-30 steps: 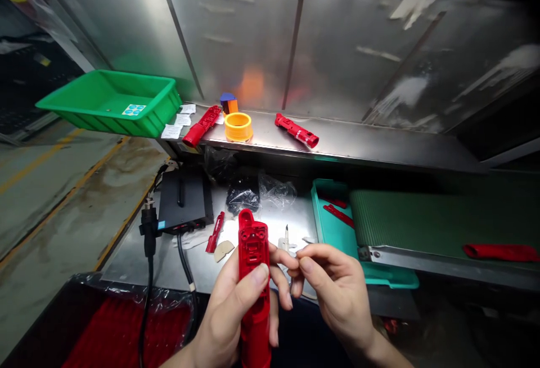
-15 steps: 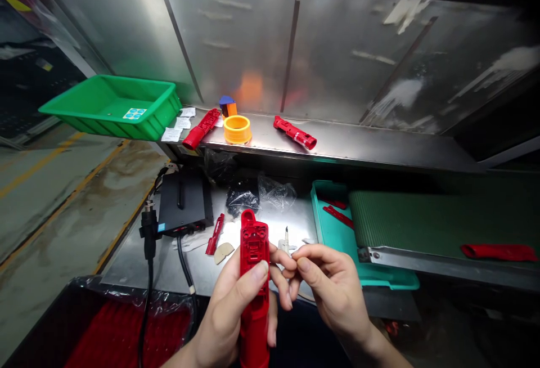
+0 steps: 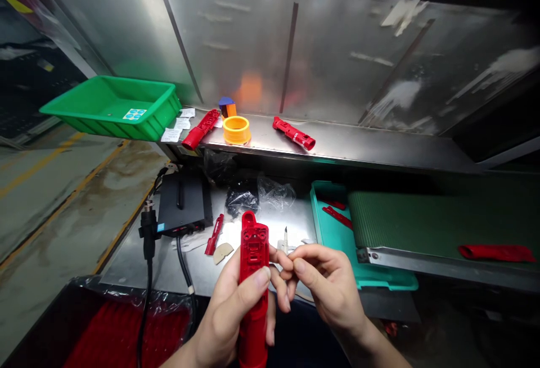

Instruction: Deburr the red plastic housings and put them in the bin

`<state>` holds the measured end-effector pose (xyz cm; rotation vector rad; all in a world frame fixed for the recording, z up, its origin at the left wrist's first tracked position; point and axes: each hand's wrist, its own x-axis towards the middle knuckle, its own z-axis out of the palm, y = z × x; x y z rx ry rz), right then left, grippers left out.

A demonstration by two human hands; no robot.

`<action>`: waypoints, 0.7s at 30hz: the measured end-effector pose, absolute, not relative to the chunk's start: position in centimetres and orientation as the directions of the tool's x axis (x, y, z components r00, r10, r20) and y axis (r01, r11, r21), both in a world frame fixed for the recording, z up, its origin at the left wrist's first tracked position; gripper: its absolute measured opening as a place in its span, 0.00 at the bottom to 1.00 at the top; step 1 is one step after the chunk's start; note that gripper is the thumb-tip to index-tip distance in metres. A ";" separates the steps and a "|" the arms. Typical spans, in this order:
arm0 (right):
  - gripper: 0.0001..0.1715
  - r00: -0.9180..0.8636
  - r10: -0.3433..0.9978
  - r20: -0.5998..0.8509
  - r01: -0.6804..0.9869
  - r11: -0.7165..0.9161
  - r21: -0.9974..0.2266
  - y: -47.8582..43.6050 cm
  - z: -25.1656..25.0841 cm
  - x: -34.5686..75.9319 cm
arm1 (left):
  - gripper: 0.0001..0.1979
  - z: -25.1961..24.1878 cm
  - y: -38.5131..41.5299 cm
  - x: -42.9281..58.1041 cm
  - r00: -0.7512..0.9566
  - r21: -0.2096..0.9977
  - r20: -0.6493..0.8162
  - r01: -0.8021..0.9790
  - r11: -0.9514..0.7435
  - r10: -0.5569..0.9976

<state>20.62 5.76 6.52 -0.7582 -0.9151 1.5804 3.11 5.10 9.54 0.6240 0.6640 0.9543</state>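
My left hand point(image 3: 228, 306) is wrapped round a long red plastic housing point(image 3: 254, 255), its thumb pressed on the front. The housing stands nearly upright, with a loop at its top and moulded recesses facing me. Close beside it, my right hand point(image 3: 331, 286) has thumb and forefinger pinched together at the left fingertips; whatever is between them is too small to make out. Behind the hands a craft knife point(image 3: 286, 238) lies on the metal bench, blade pointing away. A small red part point(image 3: 215, 234) and a beige disc piece point(image 3: 223, 253) lie left of the housing.
A green bin point(image 3: 156, 117), a yellow ring point(image 3: 236, 130) and red housings point(image 3: 294, 133) sit on the shelf. To the right, a teal tray point(image 3: 333, 233) adjoins a green conveyor point(image 3: 405, 221). A black box point(image 3: 181, 202) with cables stands left, above a crate of red parts point(image 3: 130, 323).
My left thumb has slid slightly to the right on the housing. My right hand has shifted a little left, its fingers still pinched. The view has barely moved.
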 end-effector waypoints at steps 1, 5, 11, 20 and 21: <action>0.04 -0.205 0.979 -0.001 -0.510 -0.108 -0.854 5.9 6.4 20.6 | 0.16 9.4 5.0 3.1 0.420 0.725 -0.220 -0.533 0.436 0.880; 0.05 -0.265 0.963 -0.039 -0.636 -0.206 -0.743 6.1 5.9 20.1 | 0.16 9.2 4.9 3.5 0.464 0.663 -0.191 -0.588 0.462 0.865; 0.06 -0.310 0.950 -0.026 -0.717 -0.252 -0.650 5.6 5.8 20.3 | 0.15 9.5 5.1 4.3 0.515 0.579 -0.192 -0.628 0.520 0.835; 0.07 0.091 0.976 0.197 -0.047 0.202 -0.978 4.9 5.1 23.4 | 0.20 9.6 3.9 5.7 0.388 0.708 -0.289 -0.529 0.468 0.875; 0.12 0.141 0.973 0.183 0.006 0.184 -0.983 4.8 4.3 24.1 | 0.20 9.6 3.8 5.6 0.357 0.722 -0.302 -0.520 0.456 0.884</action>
